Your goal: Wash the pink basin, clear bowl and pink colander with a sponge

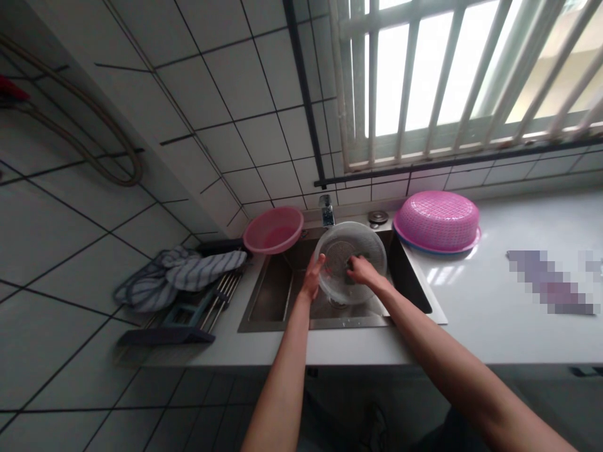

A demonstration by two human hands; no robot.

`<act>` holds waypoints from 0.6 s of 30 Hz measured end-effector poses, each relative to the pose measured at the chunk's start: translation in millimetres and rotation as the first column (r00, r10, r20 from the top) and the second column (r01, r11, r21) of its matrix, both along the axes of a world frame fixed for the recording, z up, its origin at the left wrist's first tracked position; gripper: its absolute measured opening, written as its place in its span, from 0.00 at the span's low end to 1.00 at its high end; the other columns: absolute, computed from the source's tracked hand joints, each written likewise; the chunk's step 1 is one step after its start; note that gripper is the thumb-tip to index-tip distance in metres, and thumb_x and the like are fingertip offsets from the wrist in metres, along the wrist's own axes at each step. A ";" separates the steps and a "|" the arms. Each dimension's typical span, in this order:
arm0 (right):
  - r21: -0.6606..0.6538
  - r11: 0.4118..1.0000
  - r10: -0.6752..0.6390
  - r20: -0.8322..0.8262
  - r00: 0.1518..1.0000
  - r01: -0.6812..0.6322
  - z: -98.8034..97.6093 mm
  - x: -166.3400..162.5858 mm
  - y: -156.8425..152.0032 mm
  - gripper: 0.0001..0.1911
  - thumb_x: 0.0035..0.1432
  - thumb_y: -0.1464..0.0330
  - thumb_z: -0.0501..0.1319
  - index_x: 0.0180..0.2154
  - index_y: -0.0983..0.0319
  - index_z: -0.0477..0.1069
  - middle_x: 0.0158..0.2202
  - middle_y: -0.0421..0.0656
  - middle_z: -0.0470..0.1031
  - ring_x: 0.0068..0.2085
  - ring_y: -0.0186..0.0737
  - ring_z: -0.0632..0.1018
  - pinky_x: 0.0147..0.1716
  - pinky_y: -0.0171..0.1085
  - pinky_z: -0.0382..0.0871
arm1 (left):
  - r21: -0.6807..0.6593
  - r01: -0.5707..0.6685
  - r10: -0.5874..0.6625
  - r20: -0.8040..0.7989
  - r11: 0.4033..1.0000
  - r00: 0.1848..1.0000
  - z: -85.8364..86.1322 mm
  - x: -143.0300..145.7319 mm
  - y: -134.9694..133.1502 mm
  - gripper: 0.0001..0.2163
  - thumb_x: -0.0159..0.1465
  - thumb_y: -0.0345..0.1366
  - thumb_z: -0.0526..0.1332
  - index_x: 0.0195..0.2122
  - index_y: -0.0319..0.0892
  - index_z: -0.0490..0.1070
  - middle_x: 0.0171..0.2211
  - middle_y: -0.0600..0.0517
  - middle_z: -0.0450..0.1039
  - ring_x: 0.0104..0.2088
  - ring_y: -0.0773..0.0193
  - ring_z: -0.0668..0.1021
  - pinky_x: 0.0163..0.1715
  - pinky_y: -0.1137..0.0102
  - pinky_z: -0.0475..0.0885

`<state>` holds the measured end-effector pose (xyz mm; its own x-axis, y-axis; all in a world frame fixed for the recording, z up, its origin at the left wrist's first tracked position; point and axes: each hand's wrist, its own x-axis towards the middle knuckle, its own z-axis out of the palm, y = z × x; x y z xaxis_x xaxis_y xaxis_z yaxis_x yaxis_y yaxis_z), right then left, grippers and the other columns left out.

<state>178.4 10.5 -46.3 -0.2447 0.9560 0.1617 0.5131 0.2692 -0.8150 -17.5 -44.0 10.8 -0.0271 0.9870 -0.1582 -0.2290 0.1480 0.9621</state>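
Head view: over the rectangular stainless-steel sink (pixel 277 326), the left hand (pixel 311 280) has its grip clasped on the round, translucent white plastic strainer bowl (pixel 336 243). Inside, the right hand (pixel 363 270) curls its grip; whether around something, I cannot tell.

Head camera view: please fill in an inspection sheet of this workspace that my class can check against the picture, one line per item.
Surface: white counter with a metal sink set into it.
Things in use: clear strainer over the sink; a small dark item inside, too small to identify.
Clutter: pink basin beside the tap; upturned pink basket on the right; striped cloth on the left; one counter item blurred out.
Hands: left hand holds the strainer's side; right hand reaches inside, grip unclear.
Cables: a looped hose or cable on the left wall.
Surroundings: tiled wall; barred window.
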 end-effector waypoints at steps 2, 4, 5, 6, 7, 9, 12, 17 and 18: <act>-0.044 0.980 0.194 -0.023 0.981 -0.195 -2.3 -11.1 -9.5 0.07 0.48 0.74 0.69 0.32 0.60 0.76 0.27 0.43 0.73 0.29 0.39 0.70 0.35 0.40 0.66 | 0.006 0.003 -0.003 -0.021 1.000 1.000 -1.9 -1.0 1.2 0.37 0.60 0.58 0.71 0.67 0.49 0.69 0.59 0.43 0.77 0.49 0.51 0.82 0.47 0.61 0.76; -0.010 0.935 0.353 -0.075 0.932 -0.355 2.5 -23.7 -17.5 0.06 0.50 0.72 0.69 0.33 0.59 0.76 0.28 0.42 0.75 0.29 0.38 0.71 0.34 0.38 0.66 | 0.040 0.043 -0.041 -0.042 0.998 0.998 -2.8 0.1 0.4 0.35 0.60 0.56 0.72 0.64 0.46 0.72 0.60 0.42 0.76 0.57 0.46 0.79 0.56 0.58 0.73; 0.031 0.918 0.396 -0.100 0.913 -0.395 7.0 -28.3 -19.7 0.05 0.53 0.70 0.68 0.35 0.59 0.77 0.31 0.42 0.77 0.30 0.39 0.72 0.35 0.38 0.67 | 0.063 0.066 -0.064 -0.040 0.996 0.997 -2.6 1.4 -0.7 0.33 0.60 0.55 0.73 0.63 0.45 0.73 0.60 0.42 0.77 0.60 0.45 0.77 0.60 0.57 0.70; 0.081 0.915 0.401 -0.118 0.908 -0.394 12.3 -31.2 -20.7 0.06 0.56 0.69 0.67 0.38 0.59 0.77 0.34 0.44 0.78 0.33 0.41 0.74 0.38 0.39 0.68 | 0.082 0.088 -0.086 -0.026 0.993 0.996 -1.8 2.9 -2.1 0.32 0.60 0.53 0.73 0.63 0.45 0.74 0.60 0.42 0.77 0.63 0.44 0.75 0.63 0.56 0.68; 0.130 0.930 0.359 -0.124 0.925 -0.344 17.8 -32.0 -20.3 0.08 0.57 0.69 0.65 0.40 0.59 0.77 0.39 0.46 0.78 0.37 0.43 0.75 0.42 0.40 0.69 | 0.089 0.107 -0.107 -0.004 0.990 0.994 -0.6 4.4 -3.7 0.32 0.61 0.52 0.73 0.63 0.45 0.74 0.60 0.43 0.77 0.64 0.44 0.74 0.64 0.55 0.67; 0.201 0.971 0.155 -0.125 0.980 -0.128 27.8 -28.2 -17.0 0.12 0.58 0.70 0.63 0.45 0.60 0.76 0.48 0.50 0.75 0.45 0.48 0.75 0.50 0.44 0.69 | 0.072 0.142 -0.145 0.046 0.987 0.988 2.8 6.6 -6.6 0.31 0.61 0.51 0.72 0.64 0.46 0.74 0.59 0.43 0.78 0.63 0.43 0.75 0.64 0.53 0.68; 0.214 0.956 -0.164 -0.174 0.971 0.200 39.2 -15.7 -9.7 0.19 0.57 0.72 0.59 0.50 0.62 0.73 0.54 0.54 0.70 0.51 0.52 0.73 0.56 0.48 0.68 | 0.022 0.183 -0.184 0.098 0.983 0.978 7.9 7.3 -9.2 0.33 0.62 0.50 0.72 0.67 0.47 0.71 0.59 0.43 0.78 0.57 0.43 0.80 0.57 0.52 0.75; 0.072 0.927 -0.287 -0.493 0.821 0.367 55.0 -7.6 -6.1 0.13 0.61 0.63 0.59 0.47 0.58 0.74 0.49 0.49 0.73 0.49 0.49 0.73 0.53 0.44 0.69 | -0.019 0.244 -0.237 0.182 0.970 0.955 10.2 7.6 -9.4 0.36 0.62 0.46 0.72 0.71 0.50 0.64 0.61 0.42 0.76 0.53 0.46 0.82 0.51 0.52 0.79; 0.047 0.944 -0.250 -0.541 0.803 0.325 57.2 -10.3 -8.1 0.13 0.61 0.60 0.59 0.45 0.57 0.74 0.48 0.47 0.74 0.49 0.48 0.73 0.52 0.42 0.69 | -0.007 0.260 -0.254 0.187 0.966 0.949 9.4 8.1 -9.2 0.35 0.62 0.45 0.72 0.70 0.51 0.65 0.62 0.43 0.75 0.54 0.46 0.81 0.53 0.52 0.78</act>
